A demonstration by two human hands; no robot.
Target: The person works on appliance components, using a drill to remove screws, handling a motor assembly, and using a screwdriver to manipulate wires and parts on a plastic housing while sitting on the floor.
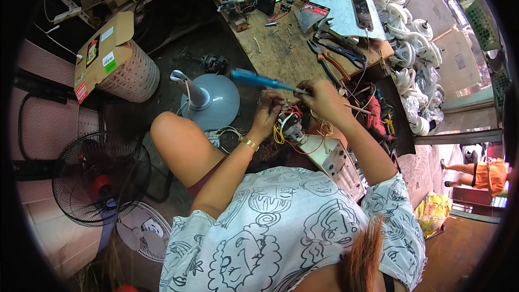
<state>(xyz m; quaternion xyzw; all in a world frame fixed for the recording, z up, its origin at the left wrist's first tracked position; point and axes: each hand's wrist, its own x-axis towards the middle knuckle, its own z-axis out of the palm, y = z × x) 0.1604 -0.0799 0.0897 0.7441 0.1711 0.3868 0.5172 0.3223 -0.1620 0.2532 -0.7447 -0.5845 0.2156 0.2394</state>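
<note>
A screwdriver (254, 78) with a translucent blue handle lies across my right hand (320, 97), which is closed round its shaft. Its handle points left, and the shaft's end sticks out past the wrist side. My left hand (268, 109), wearing a gold wristband, has its fingers curled together at the top of a fan motor (292, 130). What those fingers pinch is hidden. Red and yellow wires (279, 132) loop out of the motor. It sits at the end of a pale fan control housing (336, 163) with buttons, propped against my lap.
A wooden bench (265, 43) ahead bears pliers (327, 59), a phone (362, 12) and motor parts. A round fan base (219, 100) stands on the floor, with a black fan (100, 178) to the left. White plastic parts (408, 48) are heaped at right, near a red power tool (374, 112).
</note>
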